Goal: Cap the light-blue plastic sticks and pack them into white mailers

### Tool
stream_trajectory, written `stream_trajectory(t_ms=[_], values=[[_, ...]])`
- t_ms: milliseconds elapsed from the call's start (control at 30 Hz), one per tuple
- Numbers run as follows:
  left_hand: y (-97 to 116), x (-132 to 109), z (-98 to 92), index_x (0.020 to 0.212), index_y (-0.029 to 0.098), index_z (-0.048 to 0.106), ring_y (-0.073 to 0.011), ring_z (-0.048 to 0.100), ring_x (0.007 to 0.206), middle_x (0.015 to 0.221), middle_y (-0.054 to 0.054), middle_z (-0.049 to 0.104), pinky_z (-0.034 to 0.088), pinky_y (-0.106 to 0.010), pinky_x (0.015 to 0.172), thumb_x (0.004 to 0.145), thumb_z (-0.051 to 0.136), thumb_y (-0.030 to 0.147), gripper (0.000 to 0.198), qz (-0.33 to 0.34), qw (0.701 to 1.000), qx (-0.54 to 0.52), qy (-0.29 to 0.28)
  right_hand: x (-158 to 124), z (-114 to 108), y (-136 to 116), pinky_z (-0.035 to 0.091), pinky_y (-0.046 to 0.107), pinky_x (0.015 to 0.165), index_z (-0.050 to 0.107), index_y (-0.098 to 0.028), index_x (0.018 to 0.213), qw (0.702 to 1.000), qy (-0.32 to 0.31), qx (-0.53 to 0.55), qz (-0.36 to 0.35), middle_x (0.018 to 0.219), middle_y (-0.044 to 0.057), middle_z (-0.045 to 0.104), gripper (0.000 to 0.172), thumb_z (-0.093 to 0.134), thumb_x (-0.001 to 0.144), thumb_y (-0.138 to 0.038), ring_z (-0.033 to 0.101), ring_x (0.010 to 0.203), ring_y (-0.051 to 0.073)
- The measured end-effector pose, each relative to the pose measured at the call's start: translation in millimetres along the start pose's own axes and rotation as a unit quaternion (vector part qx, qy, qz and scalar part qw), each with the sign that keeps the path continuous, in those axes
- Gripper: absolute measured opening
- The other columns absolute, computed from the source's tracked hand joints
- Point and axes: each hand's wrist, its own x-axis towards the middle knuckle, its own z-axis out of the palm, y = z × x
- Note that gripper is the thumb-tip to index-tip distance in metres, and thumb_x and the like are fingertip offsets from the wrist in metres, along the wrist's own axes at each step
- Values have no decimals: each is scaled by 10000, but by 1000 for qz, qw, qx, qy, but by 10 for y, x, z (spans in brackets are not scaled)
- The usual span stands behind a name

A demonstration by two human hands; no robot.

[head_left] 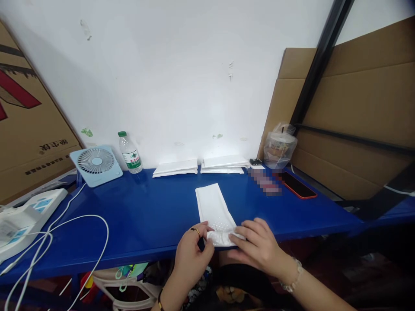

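Observation:
A long, flat white padded sheet (214, 203) lies near the front edge of the blue table, its near end folded over into a thick, creased flap. My left hand (193, 246) is closed on the left end of that fold, thumb and fingertips pinching it. On the fold's right end, the fingers of my right hand (259, 244) press and hold it from above, with some fingers hidden below. Two low stacks of similar white pieces, a left stack (175, 167) and a right stack (223, 163), rest against the wall.
A blue fan (96, 164) and a water bottle (130, 155) stand at the back left. White cables (105, 224) trail from a power strip (39, 211). On the right are a phone (298, 185), a bagged cup (279, 147) and a black metal post (316, 65).

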Motion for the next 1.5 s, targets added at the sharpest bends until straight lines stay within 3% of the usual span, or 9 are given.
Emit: stream_trajectory(t_ms=[233, 433, 600, 667, 800, 933, 1100, 1267, 1500], values=[[-50, 10, -42, 1046, 203, 517, -238, 542, 1113, 1153, -105, 581, 445, -391, 918, 879, 479, 299, 196, -1, 993, -106, 56, 446, -44, -63, 360, 288, 565, 622, -186, 886, 989, -148, 6, 14, 714, 37, 596, 179, 451, 896, -136, 528, 636, 151], [-146, 110, -140, 1291, 233, 340, -214, 521, 1068, 1308, -129, 407, 468, -338, 797, 930, 390, 387, 396, 14, 961, -119, 248, 1691, -272, 467, 344, 254, 568, 585, -172, 742, 973, -80, 190, 107, 663, 3, 539, 201, 487, 877, -285, 471, 599, 120], [-121, 108, -132, 1303, 242, 340, -211, 528, 1032, 1332, -133, 380, 480, -337, 749, 936, 377, 381, 394, 2, 969, -106, 225, 2528, 345, 1075, 355, 219, 481, 544, -171, 788, 834, 49, 444, 323, 635, -17, 495, 249, 458, 858, -394, 451, 535, 95], [-99, 98, -120, 1294, 240, 362, -214, 541, 1013, 1326, -136, 391, 485, -340, 737, 930, 385, 391, 395, -4, 968, -103, 229, 2669, 717, 1222, 367, 212, 467, 522, -164, 804, 820, 55, 424, 381, 642, -4, 518, 262, 422, 875, -395, 457, 527, 91], [-83, 103, -104, 1287, 253, 393, -215, 571, 936, 1279, -131, 453, 477, -316, 652, 908, 410, 432, 419, -22, 963, -110, 246, 2687, 1310, 1331, 439, 241, 516, 540, -130, 772, 839, -18, 353, 413, 616, 38, 566, 233, 470, 858, -335, 541, 569, 134], [-89, 118, -106, 1267, 256, 416, -222, 571, 936, 1268, -127, 465, 472, -313, 647, 897, 425, 446, 416, -25, 963, -107, 246, 2534, 1480, 1466, 470, 300, 721, 609, -72, 846, 879, -126, 202, 414, 816, 156, 646, 198, 527, 814, -250, 615, 828, 227], [-52, 127, -101, 1275, 264, 405, -218, 564, 948, 1273, -118, 463, 473, -323, 688, 900, 426, 440, 415, -38, 967, -105, 228, 2184, 1155, 1910, 305, 418, 1000, 578, -103, 1141, 903, -225, 11, 365, 1270, 213, 514, 394, 567, 750, -149, 412, 1227, 315], [-76, 151, -110, 1280, 249, 405, -208, 578, 935, 1255, -125, 477, 476, -311, 707, 883, 471, 444, 448, -57, 967, -122, 215, 1764, 799, 2308, 383, 394, 886, 649, -102, 1040, 879, -330, -85, 332, 1099, 207, 626, 306, 558, 748, -103, 561, 1051, 296], [-116, 383, -232, 1243, 239, 443, -177, 595, 922, 1244, -104, 488, 482, -287, 706, 861, 507, 449, 441, -132, 949, -257, 127, 1557, 578, 2412, 389, 308, 793, 660, -186, 1069, 905, -307, -110, 273, 1061, 138, 663, 278, 481, 883, -289, 583, 990, 253]])
